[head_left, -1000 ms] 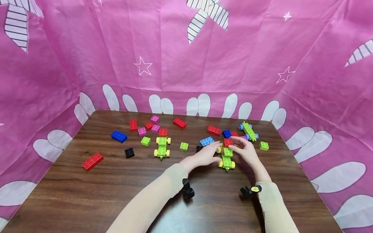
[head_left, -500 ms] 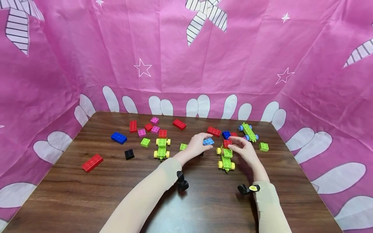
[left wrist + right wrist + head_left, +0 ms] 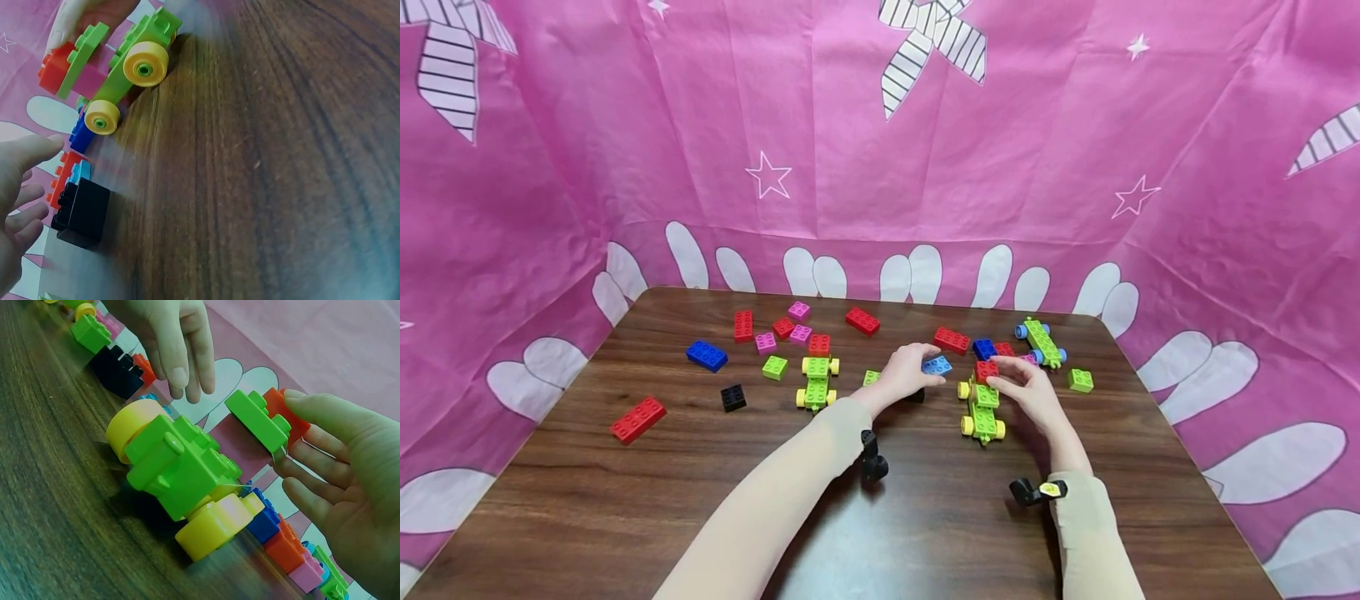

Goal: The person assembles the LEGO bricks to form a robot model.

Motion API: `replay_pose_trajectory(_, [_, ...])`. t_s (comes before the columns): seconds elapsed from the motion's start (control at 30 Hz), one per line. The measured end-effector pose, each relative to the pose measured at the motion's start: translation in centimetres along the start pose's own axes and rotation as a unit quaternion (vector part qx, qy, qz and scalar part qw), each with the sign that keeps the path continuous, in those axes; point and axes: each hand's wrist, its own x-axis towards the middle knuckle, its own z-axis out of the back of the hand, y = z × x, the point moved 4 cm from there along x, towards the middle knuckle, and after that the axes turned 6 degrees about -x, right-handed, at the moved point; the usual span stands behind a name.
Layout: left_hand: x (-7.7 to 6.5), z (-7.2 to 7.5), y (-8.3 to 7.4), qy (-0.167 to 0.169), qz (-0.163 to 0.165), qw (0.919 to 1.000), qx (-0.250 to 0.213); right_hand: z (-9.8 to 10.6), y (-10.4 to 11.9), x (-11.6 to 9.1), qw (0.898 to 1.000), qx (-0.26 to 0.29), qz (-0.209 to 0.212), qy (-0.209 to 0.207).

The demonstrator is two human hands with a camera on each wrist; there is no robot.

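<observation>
Leaving the green car (image 3: 983,422) with your right hand (image 3: 1036,392), your left has just swung over beside the light blue brick (image 3: 937,365), fingers spread, not gripping. Looks like only your right minds the build now, lightly pinching the top red brick (image 3: 986,369). Car's upright on the table (image 3: 715,492), right of centre: yellow wheels, low nose, then pink, green, red stacked.

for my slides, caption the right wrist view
Right hand holds a red brick atop a green, yellow-wheeled car; left hand hovers beyond.
</observation>
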Motion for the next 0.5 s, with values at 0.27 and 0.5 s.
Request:
replay_pose_trajectory(0.27, [0.8, 0.1, 0.6, 0.026, 0.004, 0.9996, 0.005, 0.0, -1.7, 0.6, 1.000, -0.014, -0.002, -0.005])
replay_pose_trajectory(0.5, [1.3, 0.1, 1.1, 0.044, 0.009, 0.9989, 0.012, 0.2, -3.9, 1.3, 1.000, -0.013, 0.002, -0.011])
